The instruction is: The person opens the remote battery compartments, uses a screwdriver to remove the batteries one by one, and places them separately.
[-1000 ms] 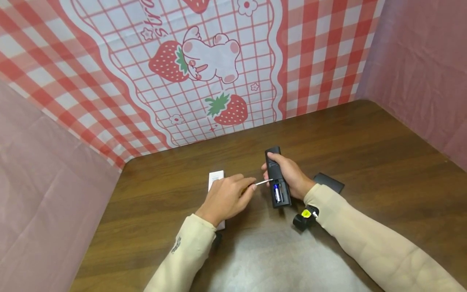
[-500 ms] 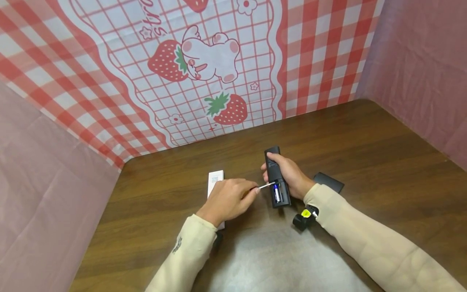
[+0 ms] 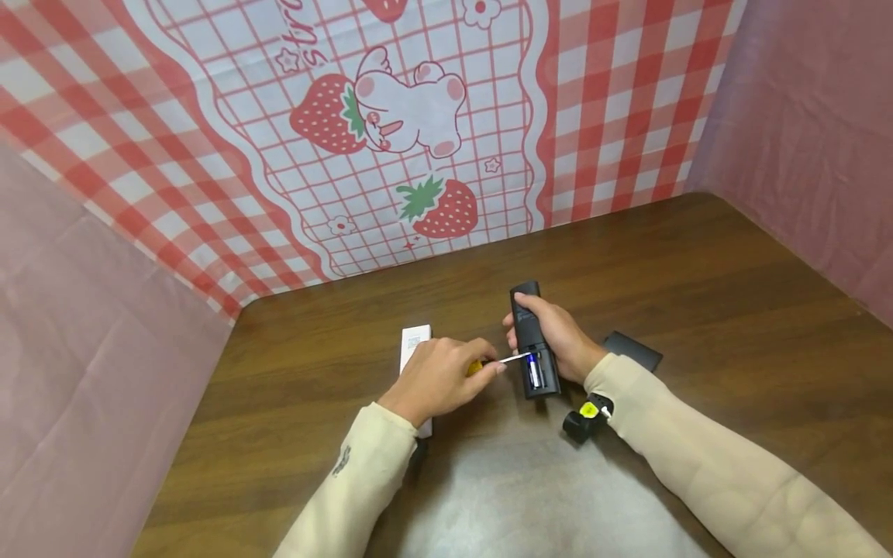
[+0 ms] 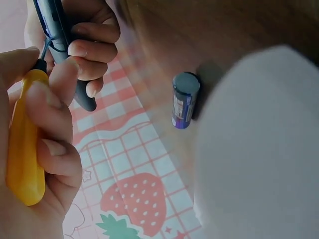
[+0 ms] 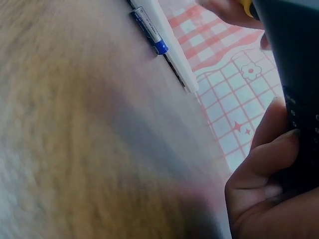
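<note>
Listing by size: red-checked printed cloth (image 3: 614,116), upright behind the wood-grained counter (image 3: 300,403). One black remote (image 3: 526,329), back face up, clamped in the right grip (image 3: 563,339); long axis running away from the wearer, open compartment at the near end. One white box (image 3: 415,335), on the counter, partly hidden by the left grip (image 3: 441,380). One flat black piece (image 3: 633,351), on the counter past the right wrist. One yellow-handled tool (image 4: 26,149), clamped in the left grip, pointing right, lying across the remote's long axis, tip at or near the seated battery's far end. One seated battery (image 3: 534,372), in the compartment, parallel to that axis, right of the left grip; right grip nearer. One loose battery (image 5: 148,31), beside the box.
</note>
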The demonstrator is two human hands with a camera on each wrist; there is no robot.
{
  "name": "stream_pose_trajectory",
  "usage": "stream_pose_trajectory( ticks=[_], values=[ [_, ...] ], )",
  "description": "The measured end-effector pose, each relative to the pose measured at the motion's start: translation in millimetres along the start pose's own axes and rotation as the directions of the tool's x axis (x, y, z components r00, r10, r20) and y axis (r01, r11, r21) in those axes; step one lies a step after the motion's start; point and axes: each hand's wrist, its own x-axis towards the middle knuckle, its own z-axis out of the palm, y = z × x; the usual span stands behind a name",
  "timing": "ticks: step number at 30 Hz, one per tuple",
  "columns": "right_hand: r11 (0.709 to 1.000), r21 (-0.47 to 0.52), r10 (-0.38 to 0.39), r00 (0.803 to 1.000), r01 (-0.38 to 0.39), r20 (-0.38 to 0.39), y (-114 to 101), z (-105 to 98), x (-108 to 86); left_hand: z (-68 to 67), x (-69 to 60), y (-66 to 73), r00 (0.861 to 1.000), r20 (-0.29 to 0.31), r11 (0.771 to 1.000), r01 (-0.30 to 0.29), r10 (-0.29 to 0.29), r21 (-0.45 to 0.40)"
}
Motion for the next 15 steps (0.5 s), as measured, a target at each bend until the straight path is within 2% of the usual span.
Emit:
stream_pose_trajectory(
  ticks=[6, 15],
  values=[
    [1.0, -0.009, 0.005, 1.0, -0.005, 0.001, 0.1, -1.3, -1.3, 1.9, 0.4, -3.0, 0.996, -0.04, 0.997, -0.075, 0.076, 0.021],
    [1.0, -0.024, -0.008, 1.0, 0.008, 0.001, 0.2, -2.3, -0.8, 4.0, 0.6, -2.3, 0.994, -0.081, 0.997, -0.062, 0.066, 0.052]
  ],
)
